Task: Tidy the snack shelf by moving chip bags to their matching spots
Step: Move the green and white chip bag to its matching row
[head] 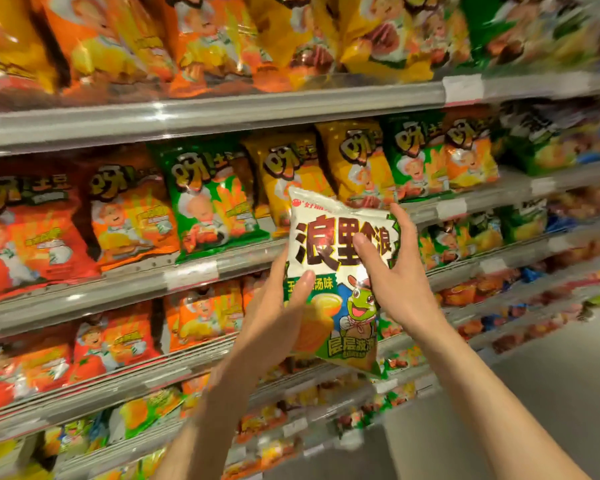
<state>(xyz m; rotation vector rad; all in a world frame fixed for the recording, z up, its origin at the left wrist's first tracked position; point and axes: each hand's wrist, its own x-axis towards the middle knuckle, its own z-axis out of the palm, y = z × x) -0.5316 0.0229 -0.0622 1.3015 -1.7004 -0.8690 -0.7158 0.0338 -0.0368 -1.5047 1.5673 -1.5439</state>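
Observation:
I hold a white chip bag (336,271) with dark red characters and a green cartoon figure up in front of the shelves. My left hand (278,317) grips its lower left side, thumb on the front. My right hand (395,271) grips its right edge, thumb pressed on the characters. The bag hangs in the air in front of the second shelf (194,275). Behind it on that shelf stand red (21,233), orange (132,216), green (208,206) and yellow (288,171) bags.
The top shelf (222,109) carries orange and yellow bags. Lower shelves (153,372) hold more orange, green and mixed packets. White price tags (191,275) sit along the shelf rails. The grey aisle floor (551,393) opens at the lower right.

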